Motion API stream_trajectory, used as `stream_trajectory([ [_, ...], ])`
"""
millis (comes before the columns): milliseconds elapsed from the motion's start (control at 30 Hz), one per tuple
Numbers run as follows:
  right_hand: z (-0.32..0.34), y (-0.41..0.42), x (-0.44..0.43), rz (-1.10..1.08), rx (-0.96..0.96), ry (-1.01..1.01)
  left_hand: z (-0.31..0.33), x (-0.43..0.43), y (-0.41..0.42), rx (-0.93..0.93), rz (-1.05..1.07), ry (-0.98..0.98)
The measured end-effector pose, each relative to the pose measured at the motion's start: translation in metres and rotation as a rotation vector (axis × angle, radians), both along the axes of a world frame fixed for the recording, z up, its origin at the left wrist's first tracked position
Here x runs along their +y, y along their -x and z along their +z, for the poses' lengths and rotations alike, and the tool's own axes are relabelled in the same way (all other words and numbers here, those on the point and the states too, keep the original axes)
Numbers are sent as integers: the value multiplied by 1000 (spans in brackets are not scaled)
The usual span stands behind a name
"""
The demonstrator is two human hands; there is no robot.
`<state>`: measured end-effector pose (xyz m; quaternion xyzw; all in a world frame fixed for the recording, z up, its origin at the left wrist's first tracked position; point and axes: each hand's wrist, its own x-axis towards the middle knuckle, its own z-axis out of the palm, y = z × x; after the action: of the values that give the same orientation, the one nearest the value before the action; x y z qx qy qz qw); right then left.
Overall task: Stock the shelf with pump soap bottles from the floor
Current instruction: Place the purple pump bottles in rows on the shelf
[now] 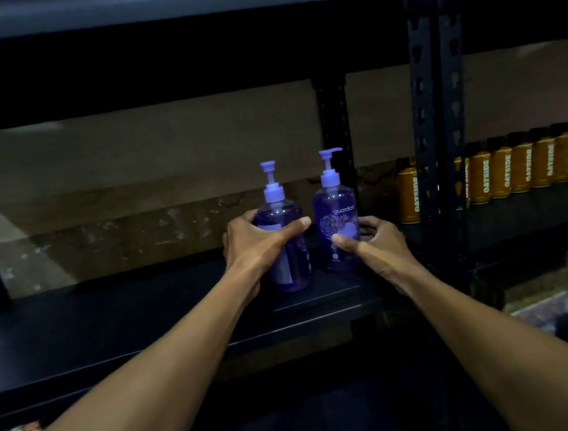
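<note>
Left bottle [294, 266]: upright on shelf [113, 326], wrapped by left hand [257, 238] from its left side.
Right bottle [336, 217]: upright just beside, slightly deeper, pinched between thumb and fingers of right hand [377, 241].
Long axes: vertical, pumps up.
Release path: probably straight back toward the body.

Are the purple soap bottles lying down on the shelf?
No, the left bottle and the right bottle both stand upright on the shelf, pumps on top.
</note>
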<state>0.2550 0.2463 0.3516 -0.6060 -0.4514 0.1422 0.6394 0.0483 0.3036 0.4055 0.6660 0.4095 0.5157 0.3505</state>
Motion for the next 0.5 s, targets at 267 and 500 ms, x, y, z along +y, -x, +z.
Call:
stream_trajectory([
  [267,-2,-2,3,-8,-14,-24,-17,-4,1,36,-52,-30],
  [500,-2,-2,3,-19,2,-30,-42,0,8,9,-84,42],
])
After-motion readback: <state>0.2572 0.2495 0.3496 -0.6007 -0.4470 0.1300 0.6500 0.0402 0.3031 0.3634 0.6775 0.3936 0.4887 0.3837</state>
